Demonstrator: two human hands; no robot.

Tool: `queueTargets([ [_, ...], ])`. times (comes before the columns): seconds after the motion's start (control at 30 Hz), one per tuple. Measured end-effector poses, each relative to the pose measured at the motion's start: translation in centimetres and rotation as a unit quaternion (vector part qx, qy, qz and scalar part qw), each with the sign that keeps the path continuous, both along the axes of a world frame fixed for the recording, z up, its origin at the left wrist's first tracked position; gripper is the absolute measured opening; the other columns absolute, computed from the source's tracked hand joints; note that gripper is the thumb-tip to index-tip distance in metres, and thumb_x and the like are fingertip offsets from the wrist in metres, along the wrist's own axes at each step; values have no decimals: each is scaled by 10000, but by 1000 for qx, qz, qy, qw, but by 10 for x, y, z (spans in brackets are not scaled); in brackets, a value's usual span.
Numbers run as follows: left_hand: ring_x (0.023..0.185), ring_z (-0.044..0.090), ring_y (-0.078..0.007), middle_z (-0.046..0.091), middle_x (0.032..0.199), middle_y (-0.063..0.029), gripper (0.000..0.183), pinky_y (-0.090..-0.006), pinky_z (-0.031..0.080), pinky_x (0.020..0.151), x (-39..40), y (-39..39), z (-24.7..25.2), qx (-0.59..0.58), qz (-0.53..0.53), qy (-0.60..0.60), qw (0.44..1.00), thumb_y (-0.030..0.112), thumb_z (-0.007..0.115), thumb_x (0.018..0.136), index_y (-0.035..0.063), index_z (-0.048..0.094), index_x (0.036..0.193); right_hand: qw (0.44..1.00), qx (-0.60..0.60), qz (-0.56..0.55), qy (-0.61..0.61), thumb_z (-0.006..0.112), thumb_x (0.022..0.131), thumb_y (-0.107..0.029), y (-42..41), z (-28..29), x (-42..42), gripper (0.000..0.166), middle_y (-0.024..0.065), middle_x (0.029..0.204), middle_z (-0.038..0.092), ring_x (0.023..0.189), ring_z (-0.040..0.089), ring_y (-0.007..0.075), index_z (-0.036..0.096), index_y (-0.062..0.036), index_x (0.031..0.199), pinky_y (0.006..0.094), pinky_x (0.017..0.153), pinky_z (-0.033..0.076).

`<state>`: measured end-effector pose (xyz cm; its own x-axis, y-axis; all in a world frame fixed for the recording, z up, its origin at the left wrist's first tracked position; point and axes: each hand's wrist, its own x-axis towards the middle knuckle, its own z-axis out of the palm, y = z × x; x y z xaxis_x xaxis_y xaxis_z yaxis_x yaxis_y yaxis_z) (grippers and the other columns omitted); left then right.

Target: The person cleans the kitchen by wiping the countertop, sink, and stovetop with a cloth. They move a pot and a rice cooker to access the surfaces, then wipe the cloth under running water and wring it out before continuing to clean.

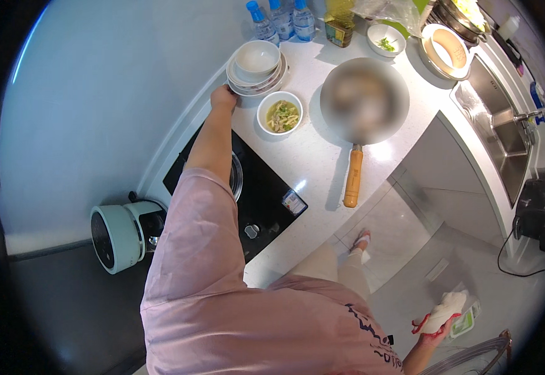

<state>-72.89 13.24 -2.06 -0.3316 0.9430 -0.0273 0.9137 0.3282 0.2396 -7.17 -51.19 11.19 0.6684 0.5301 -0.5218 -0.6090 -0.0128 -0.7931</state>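
Note:
My left hand (224,97) reaches across the black cooktop (268,211) and grips the lower left rim of a stack of white bowls and plates (257,70). Its fingertips are partly hidden at the rim. Close to the stack sits a white bowl of soup with pale strips and chopped greens (280,114). A wok with a wooden handle (354,178) rests on the white counter; its inside is blurred. At the lower right, my right hand (434,335) holds a bunched white cloth with red edging (446,311), away from the counter.
Blue-capped bottles (282,23), an oil bottle (339,23) and a bowl of chopped greens (386,41) line the back. A steel sink (497,122) is at right. A pale green appliance (122,234) stands at left. A chair back (483,351) is near my right hand.

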Motion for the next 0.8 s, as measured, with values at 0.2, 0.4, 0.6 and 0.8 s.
queueTargets([
  [0.2, 850, 677, -235, 692, 825, -105, 61, -303, 555, 721, -14, -43, 37, 77, 179, -328, 924, 89, 691, 804, 43, 680, 843, 996, 57, 45, 50, 466, 977, -299, -16, -14, 38, 441, 131, 1191, 614, 1001, 626, 256, 488, -13, 1313, 397, 834, 527],
  [0.4, 861, 616, -190, 607, 967, -102, 163, -240, 563, 714, 130, -191, 203, 123, 83, -854, 499, 18, 645, 883, -25, 565, 1019, 986, 133, 23, 102, 489, 973, -304, -60, -61, 79, 457, 133, 1260, 592, 1056, 617, 282, 478, -19, 1330, 436, 889, 517],
  [0.6, 774, 519, -49, 501, 819, 53, 225, -157, 446, 653, 414, -308, 295, -226, -217, -947, 70, 121, 724, 853, 129, 504, 902, 951, 200, -48, 233, 511, 964, -393, -78, -34, 116, 492, 122, 1238, 611, 1019, 625, 310, 496, -63, 1329, 494, 854, 523],
  [0.8, 741, 533, -72, 507, 799, 34, 239, -183, 436, 589, 693, -394, 303, -443, -329, -832, 54, 157, 720, 862, 108, 511, 966, 903, 336, -61, 261, 553, 934, -410, -134, -7, 167, 539, 128, 1258, 588, 1056, 611, 329, 452, -91, 1357, 531, 871, 510],
])
